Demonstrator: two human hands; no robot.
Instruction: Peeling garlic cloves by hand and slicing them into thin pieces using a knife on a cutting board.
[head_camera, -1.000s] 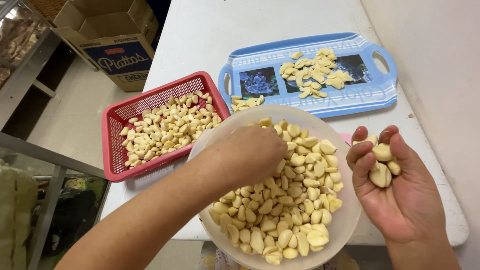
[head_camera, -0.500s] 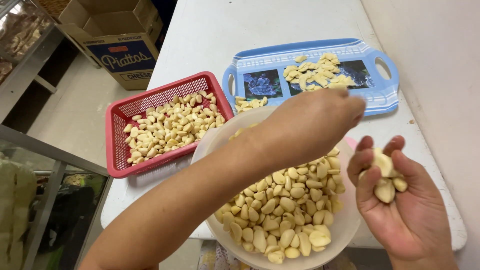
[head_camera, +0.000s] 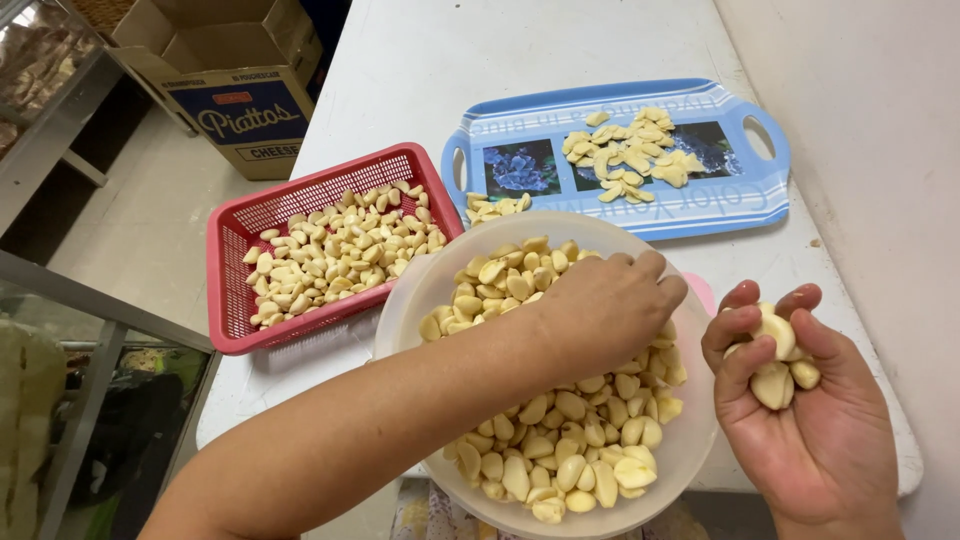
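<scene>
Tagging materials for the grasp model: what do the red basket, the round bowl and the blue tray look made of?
Red basket: moulded plastic, matte, going by its open lattice walls. Round bowl: translucent whitish plastic, likely, since the thin rim lets light through. Blue tray: glossy plastic or melamine, with a printed picture surface and cut-out handles. All three hold peeled garlic cloves.

Red basket (head_camera: 232, 290), blue tray (head_camera: 540, 120), cardboard box (head_camera: 215, 75)

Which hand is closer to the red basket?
Left. The left hand is in the white bowl beside the red basket; the right hand, holding garlic cloves, is beyond the bowl.
</scene>
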